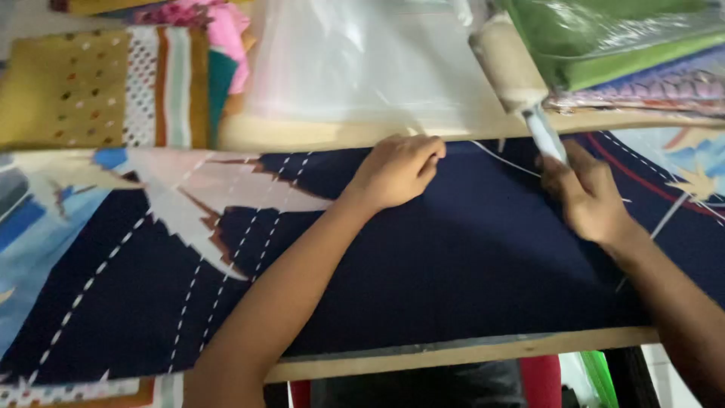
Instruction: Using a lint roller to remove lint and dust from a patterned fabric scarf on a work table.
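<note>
Left hand: your left hand [396,170] lies knuckles up at the far edge of the dark blue cloth [453,257], fingers curled and pressed together on that edge; you cannot tell whether anything is pinched under them.
Right hand: your right hand [589,198] is closed around the pale handle of one lint roller [517,72], its grip wrapped tight on it.
Roller: one only, its cream drum tilted up and away from you, resting over the far edge of the cloth beside the clear plastic.
Cloth: one dark blue printed piece, spread flat across the wooden surface [468,351] between both hands, with white dashed lines and pale shapes toward your left.
Clear plastic: one sheet or bag [355,64] lies beyond the cloth, just past your left hand.
Folded fabrics, far left: one stack [113,87], mustard on top, with pink showing behind.
Wrapped fabrics, far right: one pile [627,45], green on top and a patterned purple piece beneath.
Hands counted: two, both yours.
</note>
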